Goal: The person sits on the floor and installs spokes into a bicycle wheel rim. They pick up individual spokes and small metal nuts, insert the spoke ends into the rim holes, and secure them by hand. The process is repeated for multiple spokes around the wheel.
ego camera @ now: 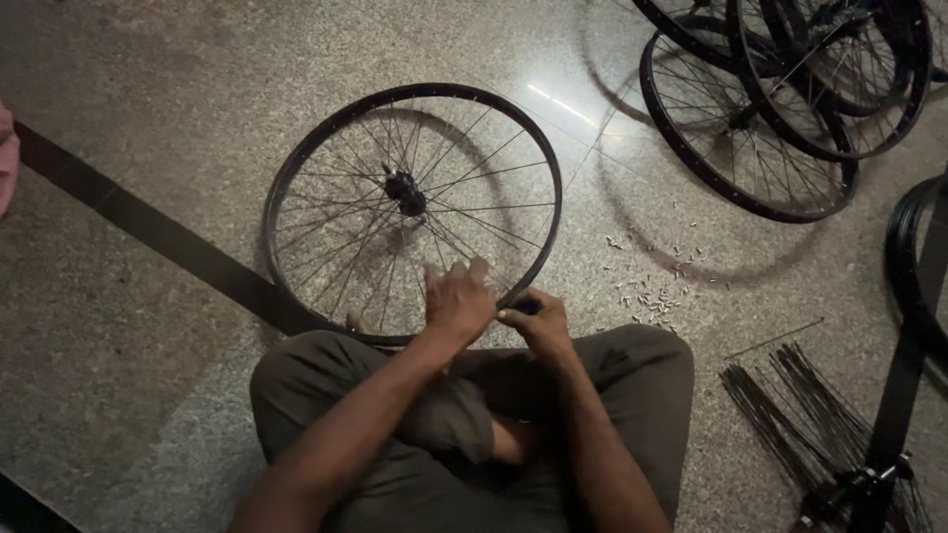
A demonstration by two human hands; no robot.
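A black bicycle wheel rim (pixel 296 158) with thin spokes and a dark hub (pixel 404 191) lies tilted on the speckled floor in front of my crossed legs. My left hand (pixel 457 299) rests over the spokes near the rim's near edge, fingers spread on them. My right hand (pixel 536 321) pinches a small dark tool at the rim's near right edge. Whether the left hand grips a spoke is hard to tell.
Small metal spoke nipples (pixel 652 286) lie scattered on the floor to the right. A bundle of loose black spokes (pixel 800 415) lies at lower right. Several finished wheels (pixel 790 109) are stacked at top right. A dark floor strip (pixel 148 232) runs diagonally at left.
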